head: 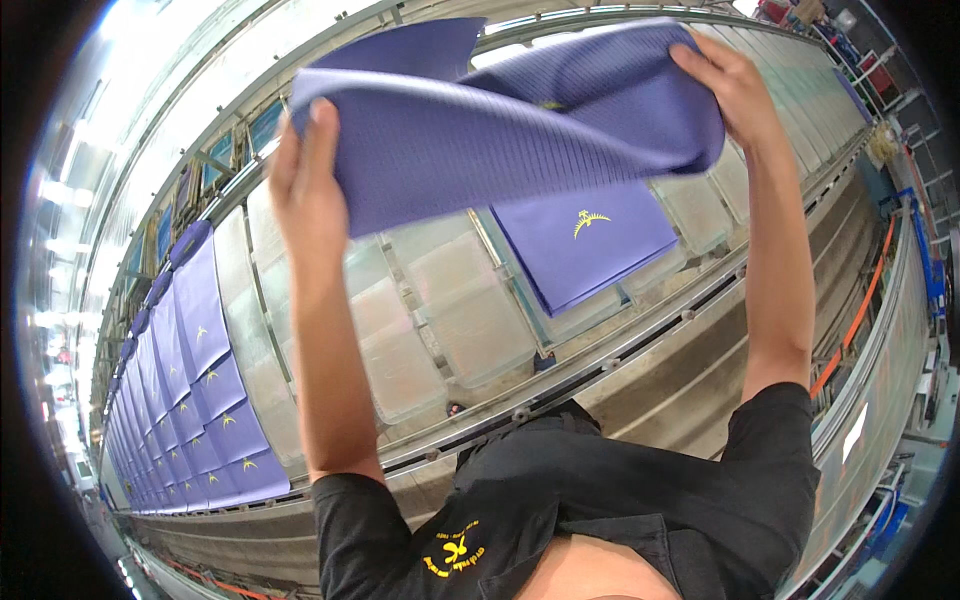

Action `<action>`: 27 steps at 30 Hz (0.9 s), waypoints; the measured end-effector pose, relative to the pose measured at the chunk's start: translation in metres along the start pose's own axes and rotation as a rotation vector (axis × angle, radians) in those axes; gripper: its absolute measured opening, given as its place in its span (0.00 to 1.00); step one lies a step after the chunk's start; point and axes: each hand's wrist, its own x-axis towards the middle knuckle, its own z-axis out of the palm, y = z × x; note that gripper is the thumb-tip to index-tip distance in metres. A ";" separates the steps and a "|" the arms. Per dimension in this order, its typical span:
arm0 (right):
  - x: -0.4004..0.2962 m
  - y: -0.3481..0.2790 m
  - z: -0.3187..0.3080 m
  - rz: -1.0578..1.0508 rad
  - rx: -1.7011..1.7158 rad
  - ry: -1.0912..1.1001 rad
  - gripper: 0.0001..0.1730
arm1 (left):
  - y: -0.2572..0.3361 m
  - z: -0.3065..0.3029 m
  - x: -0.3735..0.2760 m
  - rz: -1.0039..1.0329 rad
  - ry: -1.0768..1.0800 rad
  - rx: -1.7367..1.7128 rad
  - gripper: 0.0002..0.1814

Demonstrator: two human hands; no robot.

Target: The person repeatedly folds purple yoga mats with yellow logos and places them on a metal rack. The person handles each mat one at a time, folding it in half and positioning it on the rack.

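Note:
My left hand (311,172) grips the left edge of a purple ribbed fabric panel (480,146). At the panel's other end, my right hand (727,90) pinches it by the upper corner. The panel hangs raised and twisted between both hands, over a long printing table. Below it lies a stack of purple fabric pieces (592,247) with a yellow printed motif on top. Part of that stack is hidden behind the raised panel. Another purple sheet (405,45) shows behind the panel, and I cannot tell whether it is joined to it.
Pale rectangular pallets (472,307) line the table. Rows of purple printed panels (180,405) cover its left stretch. A metal rail (540,401) runs along the near edge, close to my body. Framed screens (217,157) stand along the far side. An orange hose or cable (855,330) passes at right.

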 end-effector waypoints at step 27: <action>-0.117 0.497 -0.035 0.764 -0.014 0.018 0.17 | -0.349 0.203 -0.297 -0.933 -0.401 0.162 0.17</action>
